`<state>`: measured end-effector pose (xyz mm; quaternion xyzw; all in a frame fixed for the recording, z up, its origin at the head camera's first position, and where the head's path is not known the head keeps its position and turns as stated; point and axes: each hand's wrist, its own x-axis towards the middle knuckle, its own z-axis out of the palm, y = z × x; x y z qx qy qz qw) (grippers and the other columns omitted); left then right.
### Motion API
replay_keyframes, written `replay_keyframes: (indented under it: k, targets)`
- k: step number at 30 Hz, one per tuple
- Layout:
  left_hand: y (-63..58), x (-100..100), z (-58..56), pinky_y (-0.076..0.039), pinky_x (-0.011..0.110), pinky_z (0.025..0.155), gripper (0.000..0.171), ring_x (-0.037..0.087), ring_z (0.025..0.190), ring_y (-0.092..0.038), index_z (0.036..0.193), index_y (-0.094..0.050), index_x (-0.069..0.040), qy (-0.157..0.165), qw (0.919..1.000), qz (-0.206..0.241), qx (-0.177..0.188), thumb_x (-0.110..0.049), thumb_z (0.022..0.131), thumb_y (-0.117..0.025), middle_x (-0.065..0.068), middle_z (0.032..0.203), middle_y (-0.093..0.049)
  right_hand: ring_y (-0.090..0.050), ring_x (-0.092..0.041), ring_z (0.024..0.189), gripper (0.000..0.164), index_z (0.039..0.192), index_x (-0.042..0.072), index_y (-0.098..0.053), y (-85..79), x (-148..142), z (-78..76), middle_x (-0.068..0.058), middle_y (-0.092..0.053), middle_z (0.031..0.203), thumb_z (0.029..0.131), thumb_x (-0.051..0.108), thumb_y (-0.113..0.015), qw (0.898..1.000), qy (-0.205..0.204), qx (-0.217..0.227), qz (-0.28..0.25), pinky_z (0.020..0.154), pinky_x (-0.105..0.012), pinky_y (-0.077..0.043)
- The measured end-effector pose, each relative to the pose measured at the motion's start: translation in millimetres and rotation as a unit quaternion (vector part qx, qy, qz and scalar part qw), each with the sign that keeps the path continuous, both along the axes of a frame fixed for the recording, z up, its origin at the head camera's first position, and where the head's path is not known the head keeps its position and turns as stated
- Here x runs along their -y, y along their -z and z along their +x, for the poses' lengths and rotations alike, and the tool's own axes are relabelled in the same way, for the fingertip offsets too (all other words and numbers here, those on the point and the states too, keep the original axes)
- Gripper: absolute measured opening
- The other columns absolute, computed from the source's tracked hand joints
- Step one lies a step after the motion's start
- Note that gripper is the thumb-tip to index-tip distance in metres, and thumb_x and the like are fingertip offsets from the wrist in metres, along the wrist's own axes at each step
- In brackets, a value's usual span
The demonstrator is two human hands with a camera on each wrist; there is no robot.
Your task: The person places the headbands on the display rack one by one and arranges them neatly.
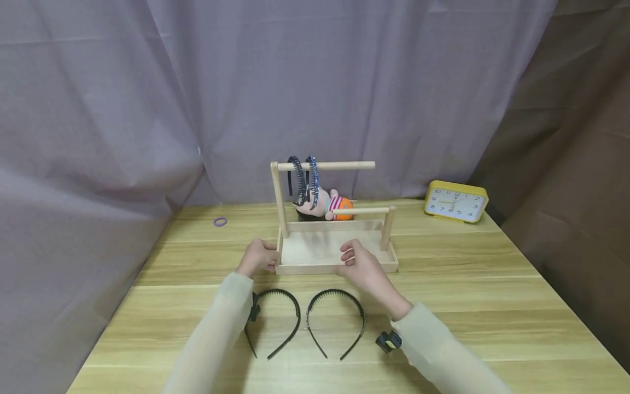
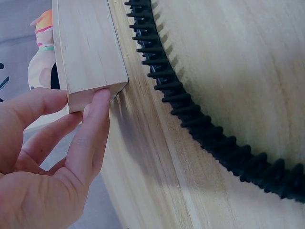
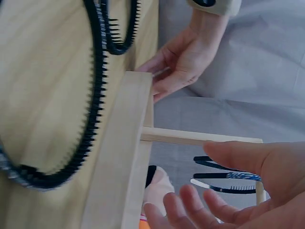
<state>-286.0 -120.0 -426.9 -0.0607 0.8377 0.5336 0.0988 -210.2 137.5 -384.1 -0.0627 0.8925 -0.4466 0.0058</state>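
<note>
Two bare hands at a two-bar wooden stand (image 1: 315,270), which we saw on the far half of the wooden table (image 1: 492,284).
At the stand's left end, we observed the left hand (image 1: 257,257) pinching the tray wall between thumb and fingers; the right hand (image 1: 365,268) lay over the front wall, its fingers loosely bent and grasping nothing, though we could not tell whether its thumb touched the wood. On the upper bar (image 1: 349,165) we noted a black toothed headband (image 1: 299,175) beside a blue glittery headband (image 1: 314,178). Nearer to us, the left black headband (image 1: 298,317) and the right black headband (image 1: 336,290) lay apart, teeth inward. Behind the stand we found a plush toy (image 1: 322,202); well to its right, a yellow alarm clock (image 1: 456,202); to the left, a purple ring (image 1: 220,221).
</note>
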Motion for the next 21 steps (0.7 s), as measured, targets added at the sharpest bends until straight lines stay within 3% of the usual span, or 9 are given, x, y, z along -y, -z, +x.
replay_keyframes:
  k: [13,17,21]
  targets:
    - [0.1,0.9,-2.7,-0.065,0.034,0.070,0.039,0.017,0.068,-0.063,0.123,-0.059,0.014,0.004,1.0000,0.000,0.001,0.004,0.085,-0.058,0.026,0.095,-0.070,-0.062,-0.031,0.099,0.045,0.117,-0.004,-0.051,19.3,-18.3,17.9,-0.020,-0.063,0.111,0.080,0.008,-0.075,0.998,-0.014,0.051,0.032,0.088,-0.047,-0.056]
    - [0.3,1.2,-2.6,-0.065,0.032,0.069,0.039,0.017,0.069,-0.063,0.124,-0.059,0.013,0.004,1.0000,-0.005,0.004,0.003,0.086,-0.059,0.026,0.098,-0.069,-0.060,-0.028,0.092,0.050,0.120,-0.006,-0.050,25.0,-23.6,23.2,-0.019,-0.060,0.106,0.079,0.007,-0.077,0.996,-0.027,0.075,0.045,0.076,-0.041,-0.057]
    - [0.2,1.8,-2.4,-0.065,0.030,0.069,0.038,0.017,0.069,-0.063,0.124,-0.059,0.012,0.006,0.9999,-0.008,0.008,0.002,0.087,-0.059,0.026,0.101,-0.069,-0.051,-0.022,0.076,0.052,0.119,-0.005,-0.047,29.3,-27.6,30.7,-0.014,-0.053,0.094,0.078,0.007,-0.078,0.991,-0.044,0.102,0.068,0.059,-0.032,-0.049]
